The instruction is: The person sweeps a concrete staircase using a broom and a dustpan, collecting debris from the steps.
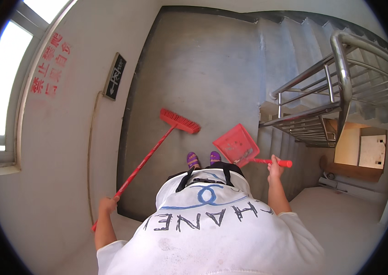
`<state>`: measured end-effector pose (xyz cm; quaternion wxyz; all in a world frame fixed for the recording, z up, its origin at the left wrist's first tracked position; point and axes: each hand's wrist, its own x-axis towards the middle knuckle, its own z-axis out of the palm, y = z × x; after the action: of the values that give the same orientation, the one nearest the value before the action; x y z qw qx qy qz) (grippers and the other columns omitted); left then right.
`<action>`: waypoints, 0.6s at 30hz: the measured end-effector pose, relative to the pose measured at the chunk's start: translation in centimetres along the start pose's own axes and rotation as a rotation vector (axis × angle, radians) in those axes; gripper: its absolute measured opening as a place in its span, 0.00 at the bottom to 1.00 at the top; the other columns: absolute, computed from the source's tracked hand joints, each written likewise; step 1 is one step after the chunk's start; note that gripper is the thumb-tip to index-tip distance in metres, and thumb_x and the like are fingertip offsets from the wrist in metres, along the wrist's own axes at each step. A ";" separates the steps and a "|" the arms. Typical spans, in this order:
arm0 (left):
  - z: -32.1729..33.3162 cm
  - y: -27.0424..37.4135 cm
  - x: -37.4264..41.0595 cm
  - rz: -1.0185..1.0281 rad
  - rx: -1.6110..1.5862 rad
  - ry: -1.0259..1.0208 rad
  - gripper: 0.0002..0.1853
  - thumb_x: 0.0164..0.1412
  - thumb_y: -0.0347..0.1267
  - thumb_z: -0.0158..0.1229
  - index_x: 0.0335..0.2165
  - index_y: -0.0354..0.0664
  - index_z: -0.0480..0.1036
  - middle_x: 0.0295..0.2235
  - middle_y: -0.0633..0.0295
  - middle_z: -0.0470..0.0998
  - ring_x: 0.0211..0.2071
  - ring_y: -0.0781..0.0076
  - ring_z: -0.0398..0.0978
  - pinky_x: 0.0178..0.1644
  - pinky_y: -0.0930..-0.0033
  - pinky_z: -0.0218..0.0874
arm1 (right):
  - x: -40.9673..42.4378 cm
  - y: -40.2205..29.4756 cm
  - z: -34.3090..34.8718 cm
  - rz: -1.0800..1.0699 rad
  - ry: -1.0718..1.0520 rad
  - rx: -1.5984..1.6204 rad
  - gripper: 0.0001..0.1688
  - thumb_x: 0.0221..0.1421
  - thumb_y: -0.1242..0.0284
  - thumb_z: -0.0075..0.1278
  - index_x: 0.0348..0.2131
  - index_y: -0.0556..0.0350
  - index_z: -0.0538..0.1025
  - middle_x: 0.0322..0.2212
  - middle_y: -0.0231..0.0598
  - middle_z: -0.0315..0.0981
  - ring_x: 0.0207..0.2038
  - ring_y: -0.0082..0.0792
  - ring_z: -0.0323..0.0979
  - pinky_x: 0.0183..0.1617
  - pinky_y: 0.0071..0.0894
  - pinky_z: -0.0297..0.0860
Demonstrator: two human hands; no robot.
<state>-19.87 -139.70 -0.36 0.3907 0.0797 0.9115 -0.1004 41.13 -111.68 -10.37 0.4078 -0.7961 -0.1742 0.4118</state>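
Note:
My left hand (107,205) grips the upper part of the long red handle of a push-style broom (179,121). The broom's red bristle head lies out on the grey landing floor, ahead and to the left of my feet. On the right, my right hand (274,167) is closed round the short red handle of a plastic dustpan (237,144). Its pan is beside my purple sandals (215,157), with some grey debris and dust inside, mostly near the handle end. Broom head and dustpan are apart.
Stairs rise at the upper right (290,44) and others descend at the right (280,147), with a stainless steel railing (343,75) between them. A white wall with a window (5,79) and an exit sign (114,76) stands at the left. Dark skirting edges the landing (194,55).

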 end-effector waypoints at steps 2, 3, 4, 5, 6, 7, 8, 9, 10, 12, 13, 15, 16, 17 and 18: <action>0.6 -2.4 -1.3 -0.009 -0.010 0.051 0.23 0.44 0.48 0.56 0.17 0.36 0.73 0.14 0.60 0.71 0.15 0.71 0.68 0.20 0.68 0.58 | -0.2 -0.3 1.5 -0.015 -0.071 -0.010 0.13 0.47 0.64 0.52 0.32 0.51 0.72 0.20 0.24 0.65 0.19 0.15 0.59 0.22 0.13 0.57; 0.6 -2.3 -2.1 -0.017 -0.035 0.056 0.23 0.44 0.48 0.56 0.17 0.36 0.73 0.13 0.60 0.70 0.14 0.72 0.68 0.20 0.69 0.58 | -0.2 -0.6 2.1 -0.025 -0.103 -0.014 0.13 0.47 0.64 0.52 0.32 0.51 0.72 0.20 0.24 0.65 0.19 0.14 0.59 0.22 0.13 0.57; 0.8 -2.0 -3.1 -0.024 -0.058 0.061 0.23 0.44 0.48 0.56 0.17 0.36 0.73 0.13 0.61 0.70 0.14 0.72 0.67 0.19 0.69 0.58 | 0.3 -0.3 2.5 -0.047 -0.114 -0.005 0.13 0.47 0.64 0.52 0.32 0.51 0.72 0.20 0.24 0.65 0.19 0.14 0.59 0.22 0.13 0.56; 1.0 -1.6 -3.9 -0.030 -0.080 0.065 0.23 0.44 0.48 0.56 0.17 0.35 0.73 0.13 0.61 0.70 0.13 0.73 0.67 0.19 0.70 0.57 | 1.1 0.2 3.0 -0.068 -0.124 0.004 0.13 0.47 0.63 0.52 0.32 0.51 0.72 0.20 0.23 0.65 0.19 0.14 0.59 0.22 0.13 0.56; 1.1 -0.9 -4.4 0.008 -0.123 0.066 0.23 0.45 0.48 0.56 0.17 0.35 0.72 0.13 0.62 0.70 0.13 0.73 0.67 0.19 0.70 0.57 | 1.7 0.9 3.5 -0.086 -0.133 0.018 0.13 0.47 0.63 0.52 0.31 0.51 0.72 0.20 0.23 0.65 0.19 0.14 0.59 0.22 0.13 0.56; 1.5 0.2 -4.5 0.045 -0.173 0.064 0.24 0.45 0.48 0.56 0.16 0.35 0.72 0.12 0.62 0.69 0.13 0.73 0.67 0.18 0.70 0.57 | 2.3 1.2 4.3 -0.095 -0.134 0.009 0.13 0.47 0.64 0.52 0.31 0.51 0.72 0.20 0.23 0.65 0.19 0.14 0.58 0.22 0.13 0.56; 2.0 1.5 -4.4 0.083 -0.220 0.062 0.24 0.45 0.48 0.56 0.16 0.35 0.71 0.12 0.63 0.69 0.13 0.73 0.67 0.18 0.70 0.57 | 2.8 1.5 5.0 -0.104 -0.133 0.001 0.13 0.47 0.64 0.52 0.31 0.51 0.72 0.20 0.23 0.65 0.19 0.14 0.58 0.22 0.13 0.56; 2.8 3.2 -4.0 0.101 -0.259 0.056 0.24 0.45 0.48 0.55 0.15 0.35 0.70 0.12 0.63 0.68 0.12 0.73 0.66 0.17 0.69 0.56 | 3.3 1.7 5.8 -0.113 -0.130 -0.010 0.13 0.47 0.64 0.52 0.31 0.52 0.72 0.20 0.23 0.65 0.18 0.14 0.58 0.22 0.13 0.56; 3.6 5.0 -3.3 0.118 -0.299 0.050 0.24 0.45 0.48 0.55 0.14 0.35 0.70 0.11 0.63 0.68 0.12 0.72 0.66 0.16 0.69 0.55 | 3.6 2.0 6.5 -0.110 -0.150 -0.006 0.13 0.47 0.65 0.52 0.31 0.52 0.72 0.20 0.23 0.65 0.19 0.14 0.57 0.22 0.14 0.56; 5.7 8.8 -1.0 0.172 -0.288 0.029 0.25 0.47 0.49 0.53 0.13 0.35 0.68 0.10 0.63 0.66 0.11 0.72 0.64 0.14 0.68 0.54 | 3.8 2.1 7.9 -0.111 -0.186 0.000 0.13 0.47 0.65 0.52 0.31 0.53 0.72 0.21 0.24 0.65 0.19 0.15 0.57 0.22 0.15 0.56; 6.8 10.8 0.1 0.178 -0.310 0.005 0.26 0.47 0.49 0.52 0.14 0.34 0.69 0.11 0.61 0.67 0.11 0.71 0.65 0.16 0.67 0.55 | 3.4 1.6 8.5 -0.114 -0.196 0.001 0.12 0.46 0.66 0.53 0.30 0.54 0.72 0.21 0.25 0.65 0.20 0.16 0.57 0.23 0.16 0.56; 7.7 15.9 -0.1 0.198 -0.272 -0.010 0.26 0.48 0.49 0.51 0.17 0.32 0.70 0.13 0.57 0.70 0.15 0.66 0.69 0.20 0.65 0.58 | 2.5 0.7 9.3 -0.120 -0.209 0.003 0.12 0.45 0.67 0.54 0.28 0.56 0.72 0.20 0.26 0.65 0.21 0.18 0.59 0.25 0.19 0.58; 7.9 17.9 -0.9 0.213 -0.210 0.000 0.27 0.49 0.49 0.50 0.20 0.31 0.72 0.15 0.54 0.72 0.18 0.63 0.72 0.23 0.64 0.60 | 2.3 0.7 9.5 -0.134 -0.180 -0.022 0.12 0.45 0.67 0.55 0.27 0.56 0.72 0.19 0.26 0.64 0.20 0.18 0.58 0.24 0.19 0.57; 8.5 18.3 -1.0 0.205 -0.211 0.005 0.27 0.49 0.49 0.49 0.22 0.31 0.72 0.18 0.52 0.72 0.20 0.61 0.72 0.25 0.64 0.61 | 2.1 0.7 9.8 -0.126 -0.190 -0.022 0.13 0.45 0.66 0.55 0.27 0.56 0.72 0.19 0.26 0.64 0.20 0.18 0.58 0.24 0.19 0.57; 9.2 18.7 -0.8 0.198 -0.210 0.008 0.27 0.49 0.49 0.49 0.23 0.30 0.72 0.20 0.50 0.73 0.22 0.59 0.73 0.27 0.63 0.62 | 2.1 0.9 10.0 -0.116 -0.199 -0.022 0.13 0.44 0.65 0.55 0.27 0.56 0.72 0.19 0.26 0.64 0.20 0.18 0.58 0.24 0.19 0.57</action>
<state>-8.76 -123.90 -8.23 0.4012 0.1281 0.9063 0.0350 34.31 -105.89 -15.42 0.4028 -0.7444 -0.2643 0.4623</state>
